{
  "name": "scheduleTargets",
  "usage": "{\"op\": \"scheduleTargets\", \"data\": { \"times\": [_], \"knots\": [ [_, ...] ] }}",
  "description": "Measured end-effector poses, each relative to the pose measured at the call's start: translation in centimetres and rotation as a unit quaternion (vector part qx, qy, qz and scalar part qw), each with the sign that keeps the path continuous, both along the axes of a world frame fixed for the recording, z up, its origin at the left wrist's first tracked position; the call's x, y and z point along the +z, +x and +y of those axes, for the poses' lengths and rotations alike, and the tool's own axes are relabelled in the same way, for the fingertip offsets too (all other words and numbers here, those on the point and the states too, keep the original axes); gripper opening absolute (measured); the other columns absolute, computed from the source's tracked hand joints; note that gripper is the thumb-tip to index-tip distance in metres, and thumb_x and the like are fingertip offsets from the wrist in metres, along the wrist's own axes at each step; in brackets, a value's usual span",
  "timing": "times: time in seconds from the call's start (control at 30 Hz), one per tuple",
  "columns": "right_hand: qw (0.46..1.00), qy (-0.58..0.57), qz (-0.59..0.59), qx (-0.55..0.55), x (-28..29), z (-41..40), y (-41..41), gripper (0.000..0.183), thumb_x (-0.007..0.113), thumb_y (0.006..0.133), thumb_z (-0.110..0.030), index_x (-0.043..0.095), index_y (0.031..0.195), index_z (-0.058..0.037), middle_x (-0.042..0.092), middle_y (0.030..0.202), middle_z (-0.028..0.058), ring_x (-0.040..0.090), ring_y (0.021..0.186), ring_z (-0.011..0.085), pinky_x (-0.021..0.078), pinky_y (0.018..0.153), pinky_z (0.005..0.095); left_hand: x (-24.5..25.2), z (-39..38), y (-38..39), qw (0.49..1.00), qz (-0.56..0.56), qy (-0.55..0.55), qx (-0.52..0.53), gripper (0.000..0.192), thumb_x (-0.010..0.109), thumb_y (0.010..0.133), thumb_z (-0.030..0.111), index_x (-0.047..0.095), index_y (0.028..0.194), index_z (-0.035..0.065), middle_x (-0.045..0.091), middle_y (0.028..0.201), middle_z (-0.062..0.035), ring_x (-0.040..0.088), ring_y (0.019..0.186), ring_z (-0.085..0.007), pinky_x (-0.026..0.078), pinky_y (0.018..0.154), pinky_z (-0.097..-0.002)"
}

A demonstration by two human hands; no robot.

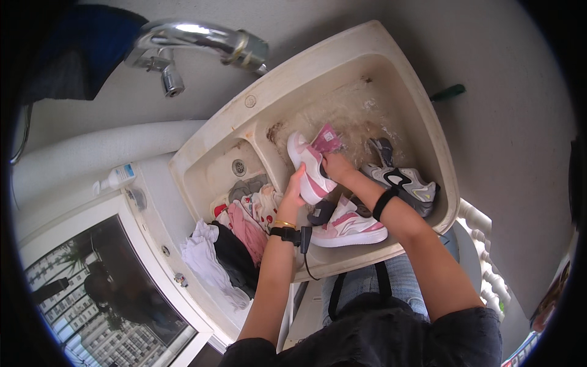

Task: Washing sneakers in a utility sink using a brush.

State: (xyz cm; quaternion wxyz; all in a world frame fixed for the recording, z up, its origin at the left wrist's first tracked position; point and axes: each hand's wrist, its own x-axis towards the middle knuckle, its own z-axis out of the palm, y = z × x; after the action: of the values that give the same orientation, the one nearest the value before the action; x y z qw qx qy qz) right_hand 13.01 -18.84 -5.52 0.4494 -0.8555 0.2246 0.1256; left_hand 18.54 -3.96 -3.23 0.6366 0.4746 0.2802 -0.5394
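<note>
My left hand (294, 186) grips a pink-and-white sneaker (312, 172) along its sole, tilted above the large basin. At the shoe's collar my right hand (338, 167) is closed against the opening, its fingertips hidden. The pink tongue (327, 139) with a white label stands up beyond it. Below my hands, a second pink-and-white sneaker (351, 228) lies on its base near the basin's front wall. A grey-and-white sneaker (403, 181) rests to the right of my right forearm, its dark tongue (383, 150) raised. Shallow, rippling water (341, 103) covers the basin floor.
The double-basin sink (263, 151) has clothes (247, 211) heaped in its smaller left basin and over its edge. A chrome faucet (202, 36) arches above. On the left ledge lies a white bottle (117, 178). A green handle (449, 93) sticks out beyond the right rim.
</note>
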Motion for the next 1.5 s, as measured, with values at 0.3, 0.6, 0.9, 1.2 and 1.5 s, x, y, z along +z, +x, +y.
{"op": "scheduleTargets", "data": {
  "times": [0.3,0.6,0.9,1.2,1.5],
  "knots": [
    [0.988,0.113,0.034,0.1,5.3,-1.9,-4.2,0.023,0.048,0.084,-0.022,0.059,0.09,-0.0025,0.06,0.082,0.0201,0.057,0.08,0.0376,0.0457,0.07,0.0417,2.2,0.2,-0.2,1.0,0.025,-0.005,-0.013,0.054,0.046,0.085,0.047,0.044,0.121,0.0063,0.054,0.114,-0.0121,0.053,0.103,-0.0282,0.043,0.088,-0.0416],
    [0.991,0.101,0.02,0.088,8.2,-2.9,-2.9,0.029,0.048,0.083,-0.027,0.063,0.082,-0.0018,0.06,0.083,0.0212,0.058,0.079,0.0367,0.0457,0.07,0.0438,1.8,1.3,1.0,1.0,0.017,-0.026,0.0,0.056,0.046,0.085,0.048,0.044,0.121,0.0057,0.054,0.115,-0.0117,0.054,0.102,-0.0278,0.043,0.087,-0.0412],
    [0.999,0.032,-0.019,-0.001,2.0,-0.8,0.2,0.025,0.049,0.083,-0.023,0.06,0.084,-0.0012,0.06,0.08,0.0194,0.058,0.076,0.0372,0.0453,0.069,0.0436,1.1,-0.4,0.7,1.0,0.008,-0.009,0.009,0.052,0.047,0.085,0.045,0.047,0.119,0.0055,0.056,0.11,-0.0117,0.055,0.098,-0.0277,0.043,0.088,-0.0411],
    [0.994,0.067,-0.01,0.087,5.5,-2.2,-4.0,0.023,0.05,0.082,-0.023,0.06,0.084,-0.0021,0.06,0.078,0.0197,0.057,0.074,0.0384,0.0451,0.067,0.043,1.1,-0.1,-0.6,1.0,0.026,0.009,0.007,0.051,0.051,0.084,0.043,0.046,0.119,0.0063,0.056,0.11,-0.0121,0.056,0.096,-0.0274,0.045,0.085,-0.0397],
    [0.992,0.09,-0.006,0.091,-5.8,-1.1,-5.0,0.026,0.046,0.075,-0.007,0.057,0.098,-0.0037,0.06,0.087,0.0214,0.057,0.083,0.038,0.0451,0.074,0.0437,-2.8,-1.6,-7.8,0.842,-0.402,0.346,-0.1,0.081,0.056,0.08,0.042,0.013,0.138,0.0069,0.034,0.131,-0.0262,0.037,0.118,-0.0379,0.027,0.1,-0.0379]
  ]
}}
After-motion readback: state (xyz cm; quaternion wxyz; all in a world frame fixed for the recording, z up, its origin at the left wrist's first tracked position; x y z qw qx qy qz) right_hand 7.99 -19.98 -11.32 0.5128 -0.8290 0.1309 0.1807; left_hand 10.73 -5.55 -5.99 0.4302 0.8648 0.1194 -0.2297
